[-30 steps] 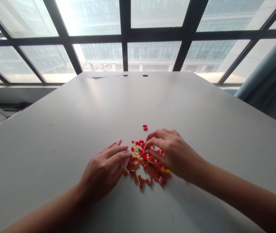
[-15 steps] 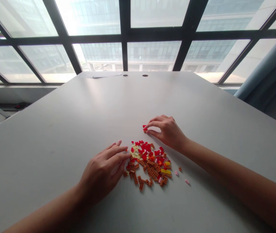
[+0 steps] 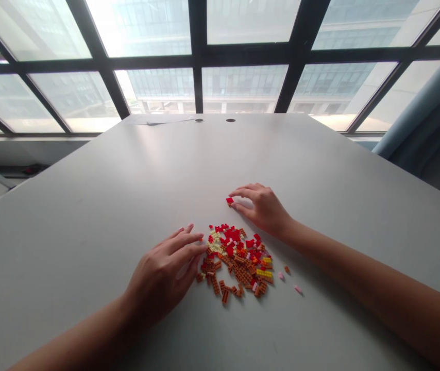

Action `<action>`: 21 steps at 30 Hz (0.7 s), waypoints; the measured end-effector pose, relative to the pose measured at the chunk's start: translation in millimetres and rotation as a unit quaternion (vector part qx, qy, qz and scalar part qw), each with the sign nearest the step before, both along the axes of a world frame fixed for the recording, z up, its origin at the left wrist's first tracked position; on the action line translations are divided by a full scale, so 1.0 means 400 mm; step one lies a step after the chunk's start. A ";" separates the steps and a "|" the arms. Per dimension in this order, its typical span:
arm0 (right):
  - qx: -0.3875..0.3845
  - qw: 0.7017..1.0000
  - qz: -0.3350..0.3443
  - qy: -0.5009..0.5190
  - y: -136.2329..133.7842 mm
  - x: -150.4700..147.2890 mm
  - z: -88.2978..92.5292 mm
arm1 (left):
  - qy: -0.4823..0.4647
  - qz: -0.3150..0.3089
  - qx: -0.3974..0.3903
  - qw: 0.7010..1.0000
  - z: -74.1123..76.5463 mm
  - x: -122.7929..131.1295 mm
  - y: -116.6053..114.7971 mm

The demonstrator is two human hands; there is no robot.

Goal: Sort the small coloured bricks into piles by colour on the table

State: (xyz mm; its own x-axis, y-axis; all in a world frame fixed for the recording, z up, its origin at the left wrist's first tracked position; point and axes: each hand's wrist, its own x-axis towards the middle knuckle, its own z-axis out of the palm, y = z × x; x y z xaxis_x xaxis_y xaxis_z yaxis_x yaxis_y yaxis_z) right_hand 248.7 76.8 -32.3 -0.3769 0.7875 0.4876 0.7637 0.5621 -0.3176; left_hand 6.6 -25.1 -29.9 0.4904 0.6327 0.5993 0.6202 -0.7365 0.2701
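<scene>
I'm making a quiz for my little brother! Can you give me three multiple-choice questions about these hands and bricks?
1. Where is the right hand compared with the brick pile?
A) On top of it B) Beyond it C) In front of it

2. What colour is the loose brick farthest right of the pile?
A) Blue B) Green C) Pink

3. How is the left hand?
A) Lying with its fingers stretched out B) Clenched in a fist C) Raised high up

Answers:
1. B, it sits on the far side of the pile, by some red bricks.
2. C, the brick looks pink.
3. A, its fingers lie open beside the pile.
</scene>
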 end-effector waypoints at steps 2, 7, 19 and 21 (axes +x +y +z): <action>-0.015 1.000 0.018 0.018 0.006 -0.003 -0.006 | -0.003 -0.001 0.001 1.000 0.001 0.001 0.000; -0.005 1.000 0.017 0.025 0.003 0.003 0.004 | 0.006 -0.004 0.005 1.000 0.001 0.002 0.003; -0.080 0.988 0.133 -0.007 -0.138 0.084 0.095 | -0.003 -0.018 0.026 1.000 0.007 0.001 0.001; -0.042 0.985 0.169 -0.022 -0.140 0.069 0.077 | 0.001 -0.023 0.026 0.999 0.008 0.000 0.002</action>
State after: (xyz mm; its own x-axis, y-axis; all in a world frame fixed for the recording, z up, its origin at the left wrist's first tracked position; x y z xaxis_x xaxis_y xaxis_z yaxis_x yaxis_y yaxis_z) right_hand 276.3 20.8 -1.5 -0.6433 0.6506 0.4035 0.5522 0.7594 -0.3442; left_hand 6.8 -24.3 -26.6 0.5198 0.5775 0.6295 0.5863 -0.7771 0.2288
